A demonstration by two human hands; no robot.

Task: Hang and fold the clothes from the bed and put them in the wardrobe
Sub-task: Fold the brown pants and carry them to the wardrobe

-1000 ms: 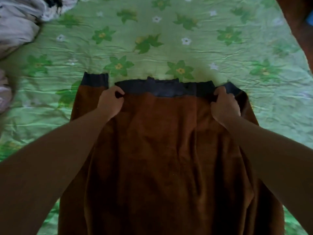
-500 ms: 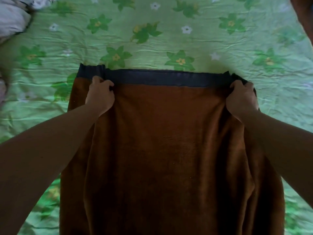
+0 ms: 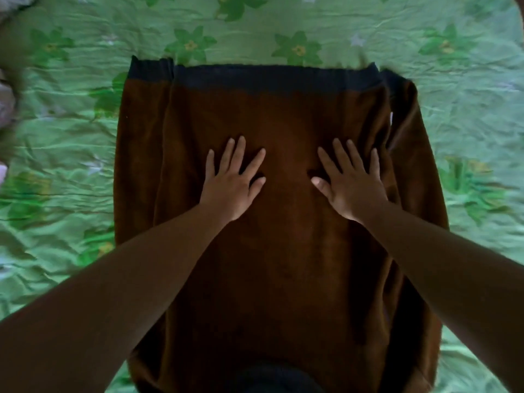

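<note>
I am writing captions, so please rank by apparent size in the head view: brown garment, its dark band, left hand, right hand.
1. garment.
2. dark band: much longer than a hand but thin, so only narrowly ahead.
3. left hand and right hand: alike, unranked.

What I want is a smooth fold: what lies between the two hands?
Only the brown garment itself, in the head view: the left hand and right hand lie flat on it, apart, with a bare stretch of its fabric between their thumbs.
</note>
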